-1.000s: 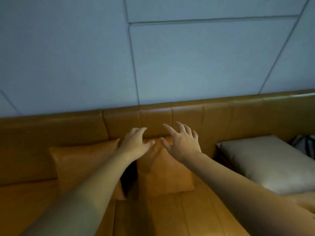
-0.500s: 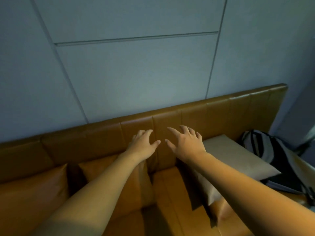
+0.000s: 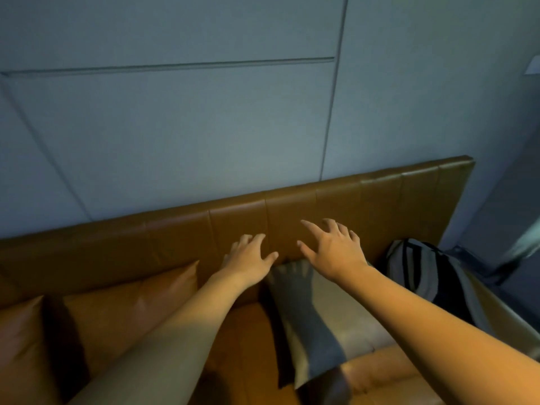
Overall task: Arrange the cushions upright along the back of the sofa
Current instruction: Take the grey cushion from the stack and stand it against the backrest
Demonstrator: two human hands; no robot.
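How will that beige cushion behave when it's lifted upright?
The beige cushion looks plump with soft creases, so probably light and floppy, sagging between the hands. Its matte fabric should grip well. Stood against the sofa back, it may slump.

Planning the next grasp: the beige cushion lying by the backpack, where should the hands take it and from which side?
Probably by its top edge near the sofa back, one hand at each upper corner, coming from above and in front. The beige cushion lies reclined, not upright, with that edge nearest both open hands: left hand, right hand. Its right side crowds the striped backpack, so avoid approaching there.
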